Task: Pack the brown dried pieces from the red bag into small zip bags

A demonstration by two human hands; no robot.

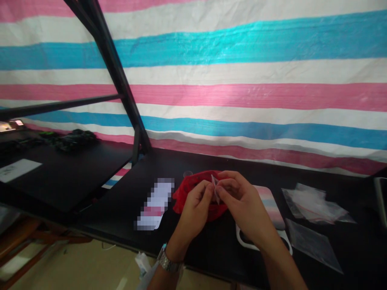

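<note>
Both my hands are in front of me over a red plastic bag [181, 197] that lies opened on the black table. Between their fingertips is a small clear plastic bag [215, 187], seen nearly edge-on. My left hand [193, 209], with a metal watch [167, 259] at the wrist, pinches one side of it. From the right, my right hand [246, 205] pinches the other side with thumb and fingers. Whatever lies inside the red bag is mostly hidden by my hands.
Several clear plastic bags [314, 203] lie at the right, with a single flat one [314, 241] nearer. A pastel-striped phone case-like thing [269, 203] rests beside my right hand. Left of the red bag is a blurred-out phone-like object [155, 205]. A black metal post [121, 80] rises behind.
</note>
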